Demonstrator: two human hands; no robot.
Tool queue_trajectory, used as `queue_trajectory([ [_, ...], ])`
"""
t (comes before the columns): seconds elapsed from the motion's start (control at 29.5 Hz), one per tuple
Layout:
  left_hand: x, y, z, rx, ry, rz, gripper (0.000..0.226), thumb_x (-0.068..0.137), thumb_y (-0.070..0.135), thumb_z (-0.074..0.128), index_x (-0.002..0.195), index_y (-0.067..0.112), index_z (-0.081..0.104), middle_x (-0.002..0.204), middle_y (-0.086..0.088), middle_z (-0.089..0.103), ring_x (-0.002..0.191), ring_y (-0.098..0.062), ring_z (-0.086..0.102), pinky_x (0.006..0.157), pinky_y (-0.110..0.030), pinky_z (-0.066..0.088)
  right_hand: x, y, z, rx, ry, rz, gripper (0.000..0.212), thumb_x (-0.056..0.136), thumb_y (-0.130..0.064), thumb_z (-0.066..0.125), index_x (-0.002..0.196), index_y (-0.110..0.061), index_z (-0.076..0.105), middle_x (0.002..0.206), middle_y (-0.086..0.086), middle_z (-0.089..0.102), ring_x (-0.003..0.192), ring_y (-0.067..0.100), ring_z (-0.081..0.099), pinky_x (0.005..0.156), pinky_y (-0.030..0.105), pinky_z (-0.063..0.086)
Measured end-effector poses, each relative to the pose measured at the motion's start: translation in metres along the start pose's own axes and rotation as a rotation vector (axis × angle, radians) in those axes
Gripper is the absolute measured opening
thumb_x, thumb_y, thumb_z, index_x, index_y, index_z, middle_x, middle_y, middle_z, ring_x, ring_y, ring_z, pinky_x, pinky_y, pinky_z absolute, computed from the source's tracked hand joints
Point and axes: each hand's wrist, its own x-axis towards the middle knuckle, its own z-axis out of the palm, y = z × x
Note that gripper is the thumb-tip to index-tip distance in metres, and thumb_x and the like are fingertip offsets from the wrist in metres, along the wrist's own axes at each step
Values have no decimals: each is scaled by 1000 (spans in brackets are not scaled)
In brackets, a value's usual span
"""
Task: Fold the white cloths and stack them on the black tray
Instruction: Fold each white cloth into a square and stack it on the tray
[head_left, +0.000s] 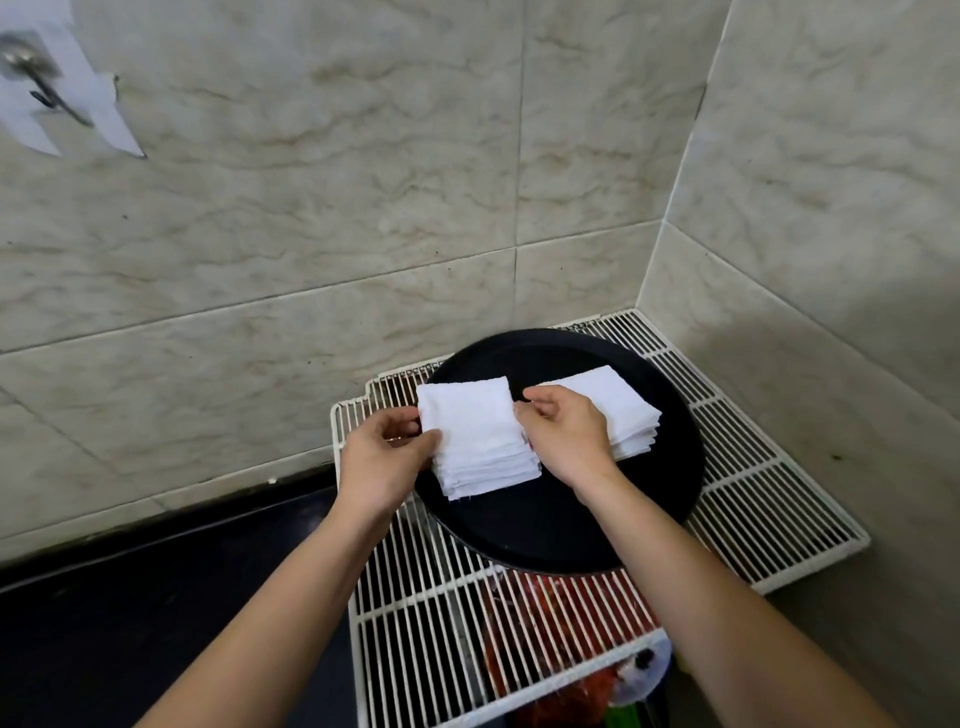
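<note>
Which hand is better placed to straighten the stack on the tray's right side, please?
Right. The right hand is directly beside that right stack; the left hand holds the far side of the left stack.

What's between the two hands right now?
Head view: the nearer cloth stack, gripped at its sides by the left hand and right hand, over the tray.

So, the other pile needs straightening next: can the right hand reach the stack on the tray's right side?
Probably yes: the right hand lies just in front of the right stack with nothing between, though it pinches the left stack.
</note>
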Motion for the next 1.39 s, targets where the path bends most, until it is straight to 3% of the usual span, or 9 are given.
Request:
queue_trajectory([
  [0.1,-1,0,1,-34,-15,11,26,81,-5,73,95,15,65,86,-1,59,79,-19,64,81,-38,59,-4,5,1,-19,-2,-32,32,87,-21,72,118,-21,66,99,-12,67,88,-2,63,85,15,49],
  [0.3,-6,-11,5,46,-41,32,25,81,11,80,103,8,68,87,-3,64,78,-15,62,70,-26,55,-6,13,3,-107,79,-86,35,88,-1,60,119,-16,67,109,-3,69,96,8,65,94,21,50],
  [0.47,-12,-18,-1,102,-40,138,36,78,22,82,111,14,70,94,-5,69,84,-13,65,78,-23,54,-17,16,8,-67,139,-166,25,93,-13,60,115,-16,70,108,-6,71,100,6,65,92,17,48],
  [0.61,-23,-20,0,249,-2,302,33,78,15,82,109,17,70,84,-4,68,75,-10,61,70,-12,50,-24,23,11,-129,85,-201,28,89,-13,66,116,-18,70,109,-8,71,96,4,66,93,24,53],
  [0.78,-30,-26,2,346,0,392,23,80,23,80,101,16,76,76,6,70,69,-4,66,70,-20,56,-25,25,3,-186,131,-223,30,92,-2,58,114,-15,72,111,-2,72,101,11,66,98,28,53],
  [0.95,-32,-39,-2,498,60,457,14,79,31,80,85,20,75,80,8,67,70,-2,62,65,-9,47,-29,35,3,-482,-9,-307,32,95,0,52,114,-13,74,119,5,70,112,19,63,101,15,38],
  [1.12,-39,-36,-7,532,-42,495,21,82,32,77,97,17,76,84,9,65,74,-1,62,71,-15,50,-28,31,0,-495,-7,-285,35,95,2,50,120,-13,71,122,8,67,115,24,61,103,24,41],
  [1.22,-44,-28,-20,533,-70,543,30,88,38,68,113,20,72,95,9,64,85,-2,62,79,-32,55,-31,19,-3,-403,116,-386,40,93,4,49,128,-10,63,123,11,63,115,27,59,101,33,45],
  [1.39,-68,-18,-70,746,266,621,50,99,52,43,138,23,53,142,-4,48,128,-22,48,104,-46,45,-44,-10,17,-447,180,-619,49,102,-38,40,143,-14,49,153,12,41,139,29,38,114,43,33],
])
